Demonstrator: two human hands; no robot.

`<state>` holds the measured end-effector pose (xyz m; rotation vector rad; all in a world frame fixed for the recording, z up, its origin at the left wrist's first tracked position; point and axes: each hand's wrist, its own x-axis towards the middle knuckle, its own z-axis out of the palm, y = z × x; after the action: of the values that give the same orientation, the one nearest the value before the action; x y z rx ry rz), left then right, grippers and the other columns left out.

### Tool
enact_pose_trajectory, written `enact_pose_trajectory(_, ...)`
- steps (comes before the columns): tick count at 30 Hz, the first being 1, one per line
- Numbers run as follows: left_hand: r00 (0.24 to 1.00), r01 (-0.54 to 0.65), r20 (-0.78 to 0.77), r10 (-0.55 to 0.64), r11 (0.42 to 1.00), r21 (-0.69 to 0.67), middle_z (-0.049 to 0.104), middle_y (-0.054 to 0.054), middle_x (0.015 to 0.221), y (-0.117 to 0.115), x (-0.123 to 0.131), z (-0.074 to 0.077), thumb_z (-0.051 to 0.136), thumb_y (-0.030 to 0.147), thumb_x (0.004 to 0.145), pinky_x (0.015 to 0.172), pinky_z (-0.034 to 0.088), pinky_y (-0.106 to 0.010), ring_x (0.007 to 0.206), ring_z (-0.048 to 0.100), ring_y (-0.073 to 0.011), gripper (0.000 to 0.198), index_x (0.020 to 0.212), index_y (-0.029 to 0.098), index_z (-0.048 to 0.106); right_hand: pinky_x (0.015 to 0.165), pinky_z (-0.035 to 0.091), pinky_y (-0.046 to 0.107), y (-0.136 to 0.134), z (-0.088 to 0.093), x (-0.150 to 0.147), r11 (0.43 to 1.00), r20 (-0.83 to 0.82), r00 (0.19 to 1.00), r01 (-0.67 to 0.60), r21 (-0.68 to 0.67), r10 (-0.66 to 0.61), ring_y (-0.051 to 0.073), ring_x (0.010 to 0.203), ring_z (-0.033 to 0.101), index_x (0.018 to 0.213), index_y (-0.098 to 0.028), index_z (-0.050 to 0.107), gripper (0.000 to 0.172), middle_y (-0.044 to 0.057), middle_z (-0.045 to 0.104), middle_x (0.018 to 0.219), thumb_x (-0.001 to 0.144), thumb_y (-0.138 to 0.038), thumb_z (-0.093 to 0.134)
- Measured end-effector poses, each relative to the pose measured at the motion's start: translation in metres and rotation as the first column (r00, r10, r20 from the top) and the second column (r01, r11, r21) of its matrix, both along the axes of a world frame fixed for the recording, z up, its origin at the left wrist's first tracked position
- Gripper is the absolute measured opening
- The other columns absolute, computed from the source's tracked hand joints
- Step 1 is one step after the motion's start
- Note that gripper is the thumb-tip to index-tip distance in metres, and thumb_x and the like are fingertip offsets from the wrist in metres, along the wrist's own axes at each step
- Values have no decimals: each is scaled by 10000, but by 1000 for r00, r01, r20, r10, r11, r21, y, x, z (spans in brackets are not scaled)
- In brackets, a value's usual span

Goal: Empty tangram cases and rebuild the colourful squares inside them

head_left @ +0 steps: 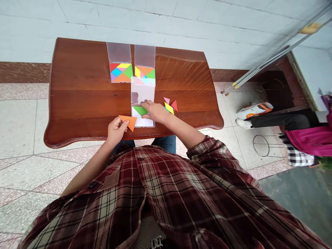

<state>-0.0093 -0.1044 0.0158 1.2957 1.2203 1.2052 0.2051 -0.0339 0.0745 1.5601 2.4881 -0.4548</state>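
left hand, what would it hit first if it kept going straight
Most likely the open clear case holding a green tangram triangle, just ahead of the orange triangle in the left hand; its height above the table is unclear, so it could pass over.

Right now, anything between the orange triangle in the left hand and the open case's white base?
Nothing visible. The orange triangle in the left hand already overlaps the left edge of the open case. The right hand is farther right, on the green piece inside the case.
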Motion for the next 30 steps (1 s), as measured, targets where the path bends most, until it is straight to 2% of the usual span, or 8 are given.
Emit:
enact_pose_trajectory(7,1000,4,-9,-4,1000,1,561,49,550,-1,0,0,737,430,760,492,399,-203,461,502,-73,306,669,195,561,805,478,354,1,-8,0,998,-7,999,-35,60,35,270,1063,607,1263,-128,611,338,170,567,1318,951,-233,534)
enact_pose_trajectory(14,999,-1,-34,1,1000,12,564,46,546,-1,0,1,719,421,773,500,394,-202,464,508,-72,320,645,194,533,805,471,357,4,-12,3,997,16,999,-45,57,44,251,1043,602,1218,-140,635,394,155,580,1326,935,-40,380)
enact_pose_trajectory(19,1000,3,-22,-2,1000,8,553,50,534,-1,0,2,731,448,767,485,392,-195,455,496,-67,349,642,192,529,862,466,352,4,-14,4,997,-66,997,-27,71,31,239,1062,589,1177,-153,648,385,133,605,1290,924,-34,383)
enact_pose_trajectory(22,1000,4,26,-3,1000,-26,549,62,549,1,1,4,742,438,764,462,392,-187,441,483,-59,308,714,192,563,896,464,347,-5,-11,0,997,-200,979,40,65,-26,236,1100,584,1206,-163,634,351,124,608,1299,921,-86,444)
enact_pose_trajectory(24,998,0,63,3,998,-62,556,71,564,5,3,4,747,420,755,431,389,-181,420,472,-56,281,811,194,591,900,465,338,-13,-12,-3,996,-323,943,86,14,-77,223,1085,597,1207,-167,629,326,111,633,1263,910,-128,501)
enact_pose_trajectory(26,996,-9,87,19,995,-104,563,80,570,8,6,3,751,404,742,394,380,-176,393,459,-54,298,885,198,591,873,472,321,-20,-16,-8,988,-444,883,119,-98,-151,190,981,623,1182,-171,628,303,78,680,1144,895,-148,535)
enact_pose_trajectory(28,994,-27,97,42,989,-144,565,90,563,12,9,3,761,386,723,363,364,-169,369,444,-52,321,911,206,574,806,481,290,-26,-25,-14,959,-557,790,139,-246,-257,144,818,622,1124,-177,623,252,20,697,956,886,-158,543)
enact_pose_trajectory(30,994,-22,102,39,986,-164,566,98,554,13,12,4,771,365,708,347,352,-159,359,437,-48,331,915,212,563,717,478,248,-30,-33,-19,911,-653,656,139,-388,-378,107,683,585,1035,-187,611,158,-37,653,779,890,-183,549)
